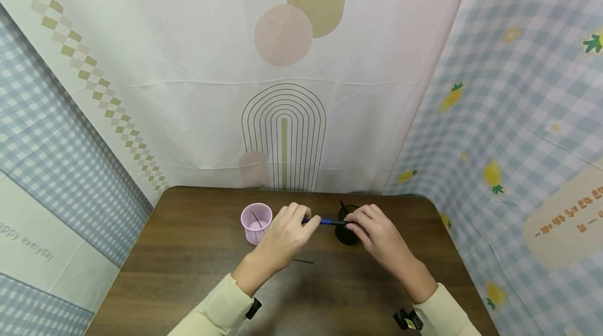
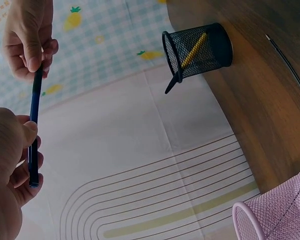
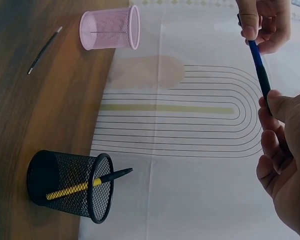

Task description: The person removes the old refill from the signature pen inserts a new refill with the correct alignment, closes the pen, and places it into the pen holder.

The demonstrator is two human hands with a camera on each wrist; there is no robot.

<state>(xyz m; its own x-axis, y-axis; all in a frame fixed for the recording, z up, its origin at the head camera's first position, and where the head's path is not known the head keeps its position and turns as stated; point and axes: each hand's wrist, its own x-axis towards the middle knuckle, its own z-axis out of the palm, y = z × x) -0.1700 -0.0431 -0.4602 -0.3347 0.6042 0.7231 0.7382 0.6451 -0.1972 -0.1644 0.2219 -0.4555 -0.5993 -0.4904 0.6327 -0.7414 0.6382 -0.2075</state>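
Both hands hold one pen (image 1: 326, 222) with a blue barrel and a black end, raised above the table and lying crosswise between them. My left hand (image 1: 282, 236) pinches the blue part between thumb and fingers. At the black end, my right hand (image 1: 382, 234) has its thumb and fingertips on the pen. In the left wrist view, the blue pen's tail (image 2: 34, 175) sticks out past the left fingers. The right wrist view shows the pen's blue stretch (image 3: 255, 54) between the hands, the right fingers covering the dark end.
A pink mesh cup (image 1: 250, 235) stands at left with a thin dark stick inside. A black mesh cup (image 1: 347, 237), partly behind the right hand, holds a yellow-and-black pen (image 3: 116, 175). A thin black refill-like stick (image 1: 306, 261) lies on the wooden table (image 1: 188, 252). Fabric hangs behind.
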